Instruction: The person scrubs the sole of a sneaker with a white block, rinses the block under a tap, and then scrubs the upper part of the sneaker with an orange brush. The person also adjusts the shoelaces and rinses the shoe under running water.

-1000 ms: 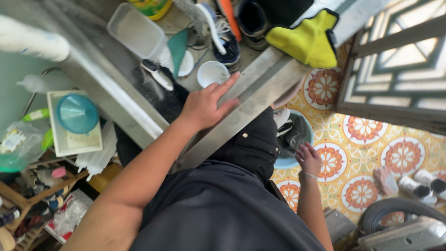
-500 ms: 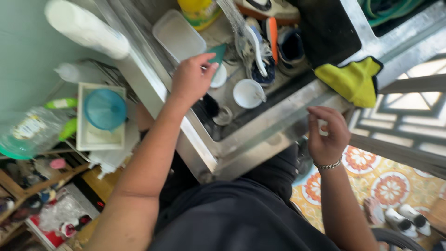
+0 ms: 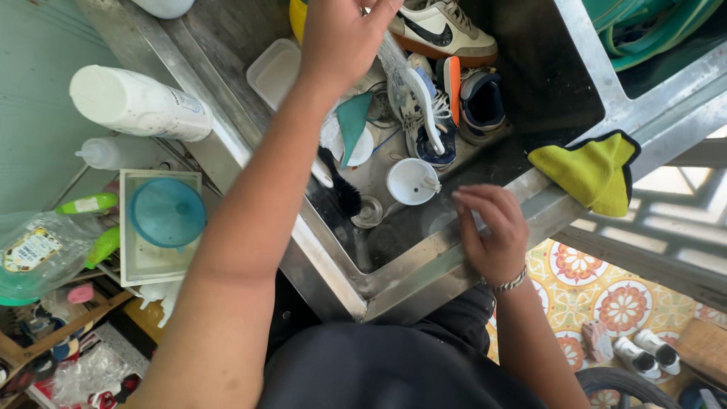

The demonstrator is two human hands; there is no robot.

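My left hand (image 3: 342, 34) stretches over a steel sink (image 3: 424, 265) to its far end, fingers apart and partly cut off by the frame's top edge, close to a white and tan sneaker (image 3: 443, 30). It holds nothing that I can see. My right hand (image 3: 491, 231) hovers at the sink's near rim with loosely curled fingers and nothing in it. Below it in the basin stands a small white cup (image 3: 411, 182). A blue sneaker (image 3: 424, 113), a dark shoe with an orange insole (image 3: 477, 98), a black brush (image 3: 341, 185) and a teal scraper (image 3: 352, 121) lie in the sink.
A yellow cloth (image 3: 594, 170) drapes over the sink's right rim. A white container (image 3: 276, 68) lies in the basin. Left of the sink are a white bottle (image 3: 136, 102) and a blue bowl (image 3: 166, 212) in a white tray (image 3: 132, 261). Patterned floor tiles (image 3: 606, 303) show at right.
My left hand moved from the teal scraper toward the far end of the sink. My right hand came down closer to the sink's near rim. The view shifted over the basin.
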